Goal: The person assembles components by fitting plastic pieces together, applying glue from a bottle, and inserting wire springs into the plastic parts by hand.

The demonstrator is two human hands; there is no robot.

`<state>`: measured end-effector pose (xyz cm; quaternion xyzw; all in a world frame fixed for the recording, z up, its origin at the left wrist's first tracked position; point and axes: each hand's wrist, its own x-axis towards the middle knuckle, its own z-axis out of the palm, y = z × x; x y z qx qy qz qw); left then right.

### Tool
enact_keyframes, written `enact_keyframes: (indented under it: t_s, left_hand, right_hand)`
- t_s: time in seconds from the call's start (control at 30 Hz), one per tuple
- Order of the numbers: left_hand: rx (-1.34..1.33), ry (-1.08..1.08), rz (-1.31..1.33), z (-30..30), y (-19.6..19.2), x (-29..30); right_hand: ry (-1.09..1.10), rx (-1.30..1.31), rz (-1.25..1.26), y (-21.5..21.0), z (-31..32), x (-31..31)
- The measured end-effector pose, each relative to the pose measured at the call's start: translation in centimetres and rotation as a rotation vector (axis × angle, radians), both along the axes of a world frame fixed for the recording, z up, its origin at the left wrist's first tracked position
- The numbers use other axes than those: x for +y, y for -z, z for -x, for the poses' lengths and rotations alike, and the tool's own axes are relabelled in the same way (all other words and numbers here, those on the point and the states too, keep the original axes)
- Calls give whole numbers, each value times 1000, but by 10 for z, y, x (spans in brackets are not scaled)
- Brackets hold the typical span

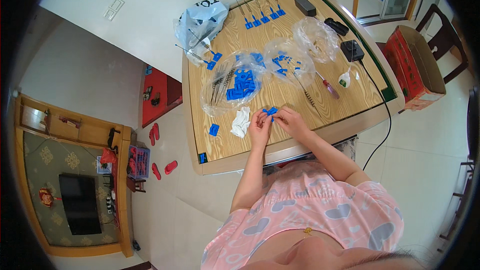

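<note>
Close to the table's front edge, my left hand [259, 128] and my right hand [293, 123] pinch a small blue plastic piece [270, 111] between their fingertips. The fingers partly cover its shape. Left of my left hand lies a crumpled white tissue [241, 122], and beyond it a loose blue piece [214, 129]. A thin metal rod with a spring [306, 95] lies right of my hands. Ahead, a clear bag [243, 86] holds more blue pieces and springs; another clear bag [286, 61] contains small blue parts.
Several blue bases with upright springs [264, 19] stand at the table's back, with two more [212, 64] near a white-blue plastic bag [202, 20]. A screwdriver [328, 86], a black adapter [352, 50] with a hanging cable and a dark box [305, 6] lie right.
</note>
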<state>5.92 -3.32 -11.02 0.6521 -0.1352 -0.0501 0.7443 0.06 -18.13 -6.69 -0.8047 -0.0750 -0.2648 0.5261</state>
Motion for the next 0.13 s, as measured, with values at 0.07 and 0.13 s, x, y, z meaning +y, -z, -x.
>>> enact_keyframes:
  t_s: [0.07,0.13]
  left_hand:
    - [-26,77,-32,3,-8,-8]
    - [-94,179,-78,4,-13,-9]
  right_hand:
    - [19,8,-12,6,0,-6]
    - [27,9,-23,7,1,-7]
